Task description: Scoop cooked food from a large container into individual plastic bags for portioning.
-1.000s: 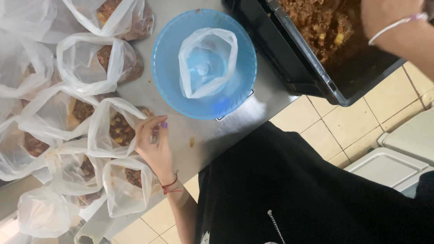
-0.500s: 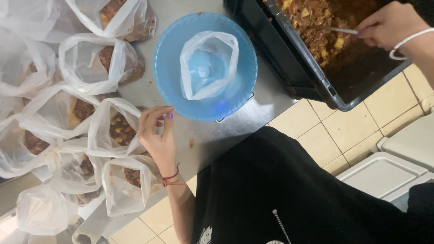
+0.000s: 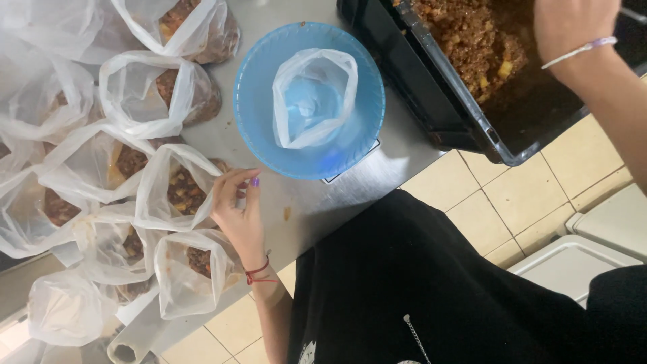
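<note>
**Many bags filled, one more waiting in the bowl**

Many clear plastic bags of brown cooked food crowd the steel table (image 3: pixel 296 216) from about seven to eleven o'clock of the view. My left hand (image 3: pixel 241 214) rests beside them, fingertips curled onto the rim of the nearest filled bag (image 3: pixel 176 190), a light pinch on the plastic rather than a firm clench. A red cord sits on that wrist.

At twelve o'clock stands the blue bowl (image 3: pixel 259 111) with an empty bag (image 3: pixel 311 98) set open inside it, mouth upward, nothing in it yet. A corner of something flat shows under the bowl; I cannot tell what it is.

At one to two o'clock is the black tray (image 3: pixel 431 101), holding the brown minced food (image 3: pixel 465 40) with yellow bits. My right hand (image 3: pixel 573 23) is over it at the top edge of the view; only the back of the hand and the wrist with its pale band show, so I cannot tell whether the fingers are closed on anything.

As I judge it, the step in hand is portioning: the lined bowl is ready and the right hand is at the food. A next move would call for carrying a scoop across the tray's near wall and dropping it squarely into the bag's mouth, without the thin plastic folding shut.
</note>
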